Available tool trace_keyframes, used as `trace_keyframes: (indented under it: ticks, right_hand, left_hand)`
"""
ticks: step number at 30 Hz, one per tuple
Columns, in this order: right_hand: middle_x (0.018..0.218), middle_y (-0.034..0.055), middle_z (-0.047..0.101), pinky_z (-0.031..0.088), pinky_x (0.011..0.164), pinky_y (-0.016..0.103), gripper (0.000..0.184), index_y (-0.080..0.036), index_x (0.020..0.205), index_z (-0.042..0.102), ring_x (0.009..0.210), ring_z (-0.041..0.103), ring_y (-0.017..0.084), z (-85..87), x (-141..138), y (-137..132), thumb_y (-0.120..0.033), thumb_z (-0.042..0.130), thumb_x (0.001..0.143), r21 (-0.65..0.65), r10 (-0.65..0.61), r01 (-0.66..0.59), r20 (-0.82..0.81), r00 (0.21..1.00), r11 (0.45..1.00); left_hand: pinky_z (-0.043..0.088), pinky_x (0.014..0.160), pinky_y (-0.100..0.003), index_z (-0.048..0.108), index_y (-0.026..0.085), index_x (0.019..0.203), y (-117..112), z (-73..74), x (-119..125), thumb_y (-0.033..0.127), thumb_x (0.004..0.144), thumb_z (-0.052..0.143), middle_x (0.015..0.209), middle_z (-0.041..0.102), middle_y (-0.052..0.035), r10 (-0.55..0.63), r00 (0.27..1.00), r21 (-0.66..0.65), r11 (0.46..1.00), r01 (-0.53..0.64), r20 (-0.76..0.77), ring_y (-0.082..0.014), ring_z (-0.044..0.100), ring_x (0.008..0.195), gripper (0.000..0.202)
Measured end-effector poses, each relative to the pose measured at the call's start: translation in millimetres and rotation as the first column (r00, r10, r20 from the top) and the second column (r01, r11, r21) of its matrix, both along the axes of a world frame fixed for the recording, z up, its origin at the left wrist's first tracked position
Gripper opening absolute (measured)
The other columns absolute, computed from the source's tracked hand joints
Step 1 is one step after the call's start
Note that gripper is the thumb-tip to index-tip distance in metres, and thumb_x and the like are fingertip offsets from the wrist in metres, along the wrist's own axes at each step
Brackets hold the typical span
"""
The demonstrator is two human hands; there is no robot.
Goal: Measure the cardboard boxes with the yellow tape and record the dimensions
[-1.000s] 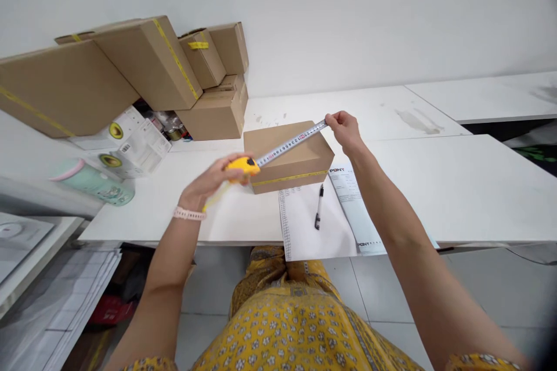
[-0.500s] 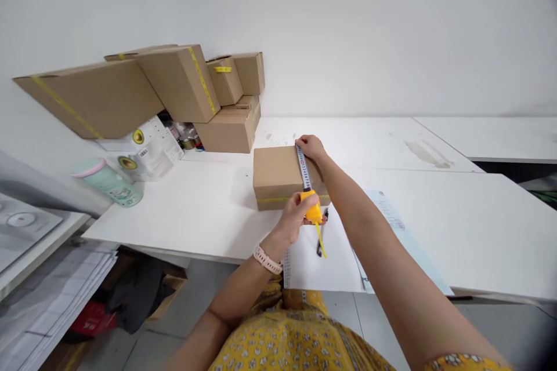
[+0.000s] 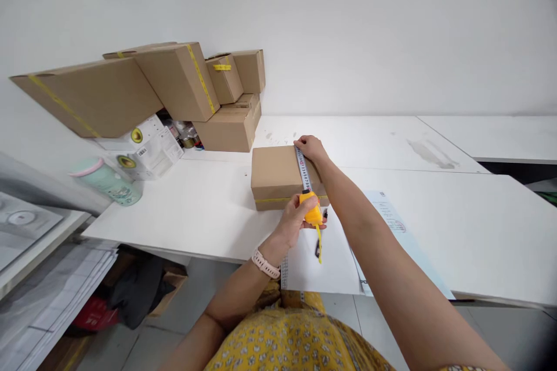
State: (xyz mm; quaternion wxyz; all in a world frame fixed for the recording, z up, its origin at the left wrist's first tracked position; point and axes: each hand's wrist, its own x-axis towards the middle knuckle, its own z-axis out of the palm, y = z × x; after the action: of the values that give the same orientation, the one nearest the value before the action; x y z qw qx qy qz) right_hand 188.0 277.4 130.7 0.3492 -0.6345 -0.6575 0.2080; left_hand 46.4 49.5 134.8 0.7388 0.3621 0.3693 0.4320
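Observation:
A small cardboard box point(image 3: 274, 167) with a yellow tape strip lies on the white table point(image 3: 195, 203). My left hand point(image 3: 292, 221) is closed round the yellow case of a tape measure point(image 3: 310, 210) at the box's near edge. The blade runs out across the box top to its far edge. There my right hand point(image 3: 310, 148) pinches the blade's end, fingers closed. A yellow strap hangs from the case. Under it lie an open spiral notebook point(image 3: 322, 272) and a dark pen point(image 3: 317, 249), partly hidden by the left hand and the strap.
Several cardboard boxes point(image 3: 174, 81) are stacked at the back left above a white carton point(image 3: 148, 153) with avocado pictures. A mint tumbler point(image 3: 111, 182) stands by the table's left edge. A pale blue paper point(image 3: 395, 232) lies right of the notebook, partly behind my right forearm.
Both hands keep the tape measure across the box in nearly the same place. The hanging strap has swung slightly, and the whole view has shifted a little.

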Motion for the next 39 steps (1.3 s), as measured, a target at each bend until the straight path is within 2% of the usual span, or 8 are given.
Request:
trace_keyframes:
  ticks: [7, 12, 15, 17, 21, 27, 34, 39]
  right_hand:
    - [0.11, 0.0069, 0.073, 0.051, 0.085, 0.033, 0.049, -0.023, 0.099, 0.069, 0.096, 0.065, 0.02, 17.3, 36, -24, -0.069, 0.056, 0.09, 0.082, 0.041, -0.001, -0.487, 0.873, 0.997]
    - [0.094, 0.0099, 0.073, 0.053, 0.081, 0.036, 0.058, -0.019, 0.094, 0.07, 0.085, 0.065, 0.02, -33.4, 77, -108, -0.075, 0.057, 0.086, 0.018, -0.28, 0.356, -0.581, 0.764, 0.934]
    - [0.093, 0.0086, 0.071, 0.053, 0.072, 0.035, 0.068, -0.018, 0.108, 0.071, 0.078, 0.063, 0.02, -60.2, 74, -151, -0.079, 0.048, 0.088, -0.05, -0.3, 0.334, -0.577, 0.76, 0.941]
    - [0.104, 0.0084, 0.071, 0.054, 0.072, 0.035, 0.071, -0.021, 0.121, 0.07, 0.083, 0.063, 0.02, -57.6, 65, -162, -0.079, 0.046, 0.089, 0.018, -0.204, 0.255, -0.55, 0.81, 0.967]
    - [0.105, 0.0062, 0.069, 0.052, 0.086, 0.04, 0.067, -0.025, 0.132, 0.067, 0.089, 0.06, 0.022, -15.0, 54, -147, -0.074, 0.055, 0.087, 0.191, -0.158, 0.237, -0.355, 0.921, 0.953]
    - [0.116, 0.013, 0.065, 0.047, 0.097, 0.046, 0.047, -0.022, 0.095, 0.072, 0.105, 0.061, 0.029, 24.6, 54, -93, -0.066, 0.057, 0.09, 0.214, -0.29, 0.308, -0.114, 0.95, 0.927]
    - [0.11, 0.0135, 0.072, 0.04, 0.099, 0.047, 0.036, -0.021, 0.099, 0.069, 0.108, 0.057, 0.031, 27.4, 46, -68, -0.031, 0.035, 0.104, 0.396, -0.151, 0.041, 0.251, 0.956, 0.917]
    - [0.111, 0.0123, 0.072, 0.035, 0.099, 0.044, 0.04, -0.02, 0.121, 0.067, 0.104, 0.057, 0.029, 33.2, 37, -76, -0.017, 0.032, 0.102, 0.435, -0.189, -0.024, 0.44, 0.878, 0.9]
  left_hand:
    - [0.064, 0.066, -0.037, 0.056, 0.02, 0.113, -17, 1.3, -50, 0.054, 0.064, 0.091, 0.102, 0.066, -0.0027, 0.058, 0.998, 0.193, 0.98, -0.049, -0.04, -0.0198, 0.074, 0.07, 0.069]
    - [0.064, 0.07, -0.032, 0.05, 0.024, 0.125, -19, -29.1, -119, 0.046, 0.068, 0.091, 0.101, 0.067, -0.0008, 0.375, 0.913, 0.345, 0.888, -0.304, -0.161, -0.0192, 0.075, 0.078, 0.074]
    - [0.064, 0.068, -0.035, 0.051, 0.021, 0.119, -2, -44.6, -136, 0.049, 0.067, 0.089, 0.098, 0.066, 0.0001, 0.383, 0.903, 0.302, 0.899, -0.317, -0.194, -0.0188, 0.074, 0.073, 0.07]
    - [0.065, 0.066, -0.036, 0.051, 0.021, 0.115, 13, -43.6, -139, 0.051, 0.066, 0.088, 0.097, 0.066, 0.0002, 0.343, 0.924, 0.282, 0.915, -0.288, -0.17, -0.0182, 0.073, 0.068, 0.069]
    - [0.065, 0.064, -0.037, 0.052, 0.021, 0.113, 44, -12.6, -141, 0.051, 0.066, 0.087, 0.099, 0.066, -0.0006, 0.304, 0.947, 0.356, 0.9, -0.25, -0.102, -0.0168, 0.072, 0.065, 0.066]
    - [0.065, 0.063, -0.035, 0.054, 0.022, 0.112, 50, 32.2, -134, 0.048, 0.065, 0.088, 0.118, 0.068, -0.0074, 0.322, 0.945, 0.458, 0.85, -0.262, -0.058, -0.0175, 0.073, 0.068, 0.063]
    - [0.064, 0.062, -0.038, 0.053, 0.023, 0.115, -8, -5.3, -83, 0.051, 0.065, 0.09, 0.125, 0.066, -0.0107, -0.061, 0.996, 0.257, 0.963, 0.077, -0.068, -0.02, 0.075, 0.069, 0.069]
    - [0.063, 0.064, -0.035, 0.05, 0.023, 0.115, -24, -33.6, -58, 0.051, 0.065, 0.09, 0.117, 0.066, -0.0061, -0.106, 0.993, 0.143, 0.983, 0.113, -0.056, -0.0189, 0.075, 0.069, 0.069]
